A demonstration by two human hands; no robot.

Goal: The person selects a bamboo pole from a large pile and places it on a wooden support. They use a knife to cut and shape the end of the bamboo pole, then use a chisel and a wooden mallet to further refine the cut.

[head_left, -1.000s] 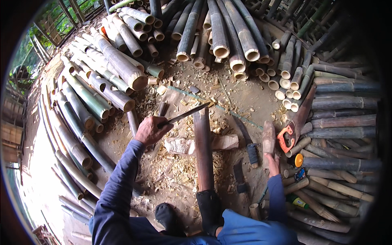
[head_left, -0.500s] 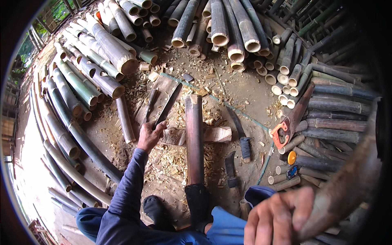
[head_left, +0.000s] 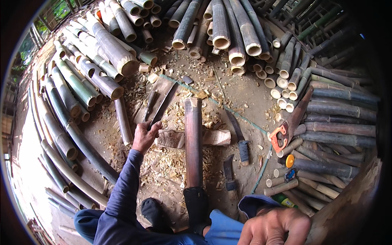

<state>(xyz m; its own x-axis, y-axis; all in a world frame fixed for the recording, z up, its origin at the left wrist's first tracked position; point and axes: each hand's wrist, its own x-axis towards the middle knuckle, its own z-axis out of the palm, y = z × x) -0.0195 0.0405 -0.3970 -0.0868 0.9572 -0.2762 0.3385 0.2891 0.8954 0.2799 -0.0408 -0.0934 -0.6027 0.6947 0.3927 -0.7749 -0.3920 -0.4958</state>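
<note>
My left hand (head_left: 146,138) is closed around the lower end of a machete (head_left: 164,103), its dark blade pointing away from me. Right beside that blade lies a tool with a wooden handle (head_left: 151,100). A thick bamboo section (head_left: 193,143) rests across a rough wooden block (head_left: 171,139), its near end against my dark-socked foot (head_left: 197,209). At the lower right, close to the camera, my right hand (head_left: 275,226) is curled at the end of a thick wooden club (head_left: 345,204). The picture's edge cuts off part of that hand.
Two knives (head_left: 243,151) (head_left: 230,179) with wrapped handles lie right of the block. An orange-handled saw (head_left: 279,136) leans on stacked bamboo (head_left: 339,122), near a yellow round object (head_left: 290,161). More bamboo piles (head_left: 122,61) ring the far and left sides. Wood chips (head_left: 163,171) cover the ground.
My right hand and the wooden club have come lower in the picture. My left hand has shifted slightly left and nearer with the machete. The bamboo section stays on the block.
</note>
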